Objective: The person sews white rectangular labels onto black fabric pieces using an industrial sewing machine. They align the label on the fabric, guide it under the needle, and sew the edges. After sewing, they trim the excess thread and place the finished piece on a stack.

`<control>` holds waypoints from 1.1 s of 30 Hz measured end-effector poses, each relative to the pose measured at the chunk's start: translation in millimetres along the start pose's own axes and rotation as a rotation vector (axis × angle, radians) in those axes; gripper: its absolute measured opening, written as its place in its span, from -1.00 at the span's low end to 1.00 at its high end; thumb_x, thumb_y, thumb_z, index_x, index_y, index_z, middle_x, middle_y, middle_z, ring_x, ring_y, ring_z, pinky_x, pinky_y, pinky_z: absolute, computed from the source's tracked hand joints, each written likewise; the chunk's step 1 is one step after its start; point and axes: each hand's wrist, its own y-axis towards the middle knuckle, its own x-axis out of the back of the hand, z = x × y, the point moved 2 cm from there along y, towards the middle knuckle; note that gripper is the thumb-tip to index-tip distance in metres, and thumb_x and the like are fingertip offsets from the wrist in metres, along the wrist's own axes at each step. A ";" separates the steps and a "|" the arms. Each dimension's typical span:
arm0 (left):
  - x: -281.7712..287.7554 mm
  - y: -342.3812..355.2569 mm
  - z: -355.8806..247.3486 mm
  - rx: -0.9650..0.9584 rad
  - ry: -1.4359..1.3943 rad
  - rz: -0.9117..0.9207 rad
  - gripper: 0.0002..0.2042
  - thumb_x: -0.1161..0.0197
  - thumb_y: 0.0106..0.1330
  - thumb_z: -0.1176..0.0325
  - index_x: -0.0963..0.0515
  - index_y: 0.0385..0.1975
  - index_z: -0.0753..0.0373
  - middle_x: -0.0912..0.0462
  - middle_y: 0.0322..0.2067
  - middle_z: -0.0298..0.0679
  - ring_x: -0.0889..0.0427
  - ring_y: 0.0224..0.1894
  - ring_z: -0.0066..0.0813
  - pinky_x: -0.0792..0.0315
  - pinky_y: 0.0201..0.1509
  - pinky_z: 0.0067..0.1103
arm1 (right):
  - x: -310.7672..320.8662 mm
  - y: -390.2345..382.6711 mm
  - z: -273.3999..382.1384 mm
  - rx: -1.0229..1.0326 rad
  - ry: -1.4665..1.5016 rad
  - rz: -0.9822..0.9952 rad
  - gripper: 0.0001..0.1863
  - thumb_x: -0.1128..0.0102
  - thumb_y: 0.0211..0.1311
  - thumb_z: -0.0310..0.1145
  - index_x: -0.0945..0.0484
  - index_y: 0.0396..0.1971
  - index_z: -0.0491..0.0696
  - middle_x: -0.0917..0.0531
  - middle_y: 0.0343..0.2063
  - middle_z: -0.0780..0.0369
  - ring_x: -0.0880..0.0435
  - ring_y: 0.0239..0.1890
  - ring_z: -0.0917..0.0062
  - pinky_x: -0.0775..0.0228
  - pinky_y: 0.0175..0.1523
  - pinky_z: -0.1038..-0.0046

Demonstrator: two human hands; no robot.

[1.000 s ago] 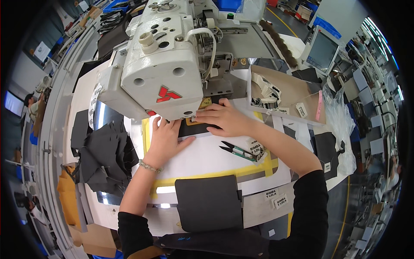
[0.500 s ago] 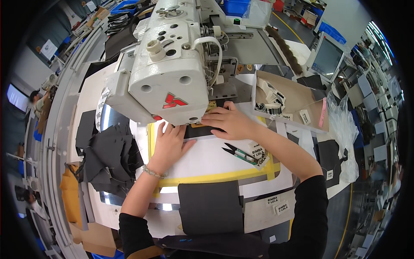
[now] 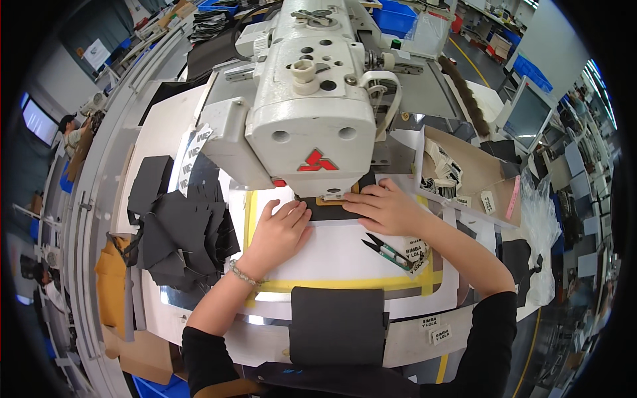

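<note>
Under the head of the white sewing machine, a dark grey fabric piece lies on white sheeting bordered with yellow tape. My left hand rests on the fabric's left end, its fingers stretched forward. On the right end lies my right hand, fingers extended and flat. Between them, a small brass-coloured plate sits on the fabric below the machine head. Green-handled thread snips lie near my right wrist, their tips pointing toward the machine. Partly under the snips are white printed labels.
A pile of dark fabric pieces stands at left. Another dark panel lies at the near table edge beside loose labels. An open cardboard box of label strips is at right, with a plastic bag and a monitor beyond.
The view has shifted, so the machine and table appear farther right and slightly lower. Both hands stay on the fabric; more of it and the brass-coloured plate now show between them.
</note>
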 end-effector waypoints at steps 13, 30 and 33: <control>20.2 2.8 29.9 -0.058 -0.149 -0.106 -0.81 -0.39 0.11 0.35 -0.67 -0.27 0.18 -0.70 -0.23 -0.37 -0.62 -0.12 -0.49 -0.35 0.11 -0.38 | -3.1 16.0 17.7 0.034 0.079 0.113 -0.74 -0.21 0.19 -0.20 -0.56 -0.18 0.02 -0.52 0.18 0.33 -0.48 -0.04 0.46 -0.20 0.08 0.38; -9.5 29.2 38.1 -0.157 -0.377 0.007 -0.77 -0.39 0.06 0.28 -0.66 -0.26 0.11 -0.65 -0.37 -0.39 -0.62 -0.22 -0.40 -0.49 -0.10 -0.42 | -0.5 16.0 18.7 -0.025 0.114 0.163 -0.74 -0.24 0.16 -0.20 -0.56 -0.17 0.05 -0.51 0.16 0.36 -0.43 0.06 0.43 -0.18 0.16 0.33; -7.5 34.5 38.2 -0.157 -0.415 0.079 -0.76 -0.36 0.14 0.26 -0.66 -0.17 0.05 -0.66 -0.38 -0.30 -0.64 -0.31 -0.32 -0.51 -0.21 -0.42 | -1.3 15.4 17.9 -0.051 0.120 0.169 -0.74 -0.24 0.15 -0.20 -0.54 -0.17 0.05 -0.50 0.17 0.37 -0.41 0.09 0.42 -0.17 0.19 0.31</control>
